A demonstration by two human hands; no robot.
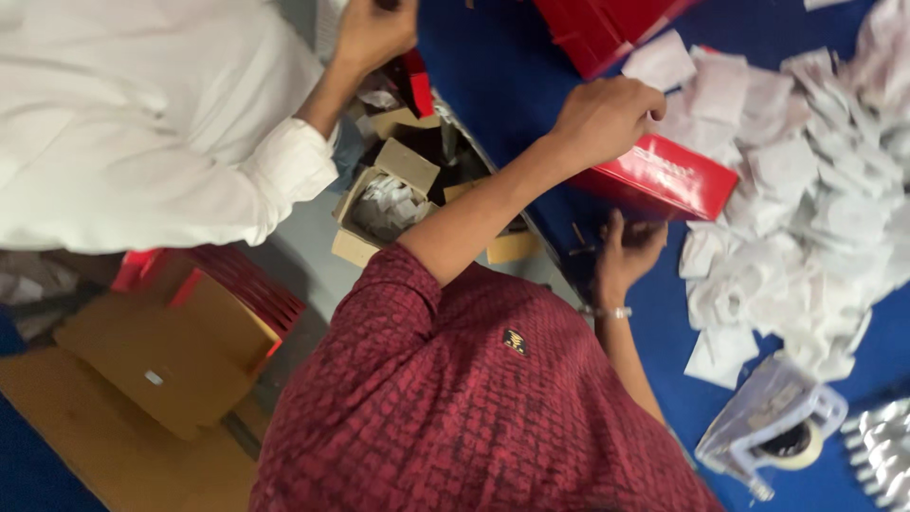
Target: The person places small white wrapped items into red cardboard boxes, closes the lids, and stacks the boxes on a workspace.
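My left hand point(607, 118) reaches out over the blue table point(502, 66), its fingers curled on the top edge of a red box point(664, 180). White paper sachets point(806, 218) lie in a big heap right beside that box. Just below the box is my right hand point(627, 251), with a bracelet at the wrist. Its fingers curl around something small and dark that I cannot make out. My maroon patterned shirt fills the bottom of the view.
A person in a white shirt point(142, 114) stands at the left, one hand point(374, 33) raised near a red carton. Open cardboard boxes point(384, 199) and a brown carton point(156, 360) sit on the floor. More red boxes point(597, 28), a tape dispenser point(777, 431).
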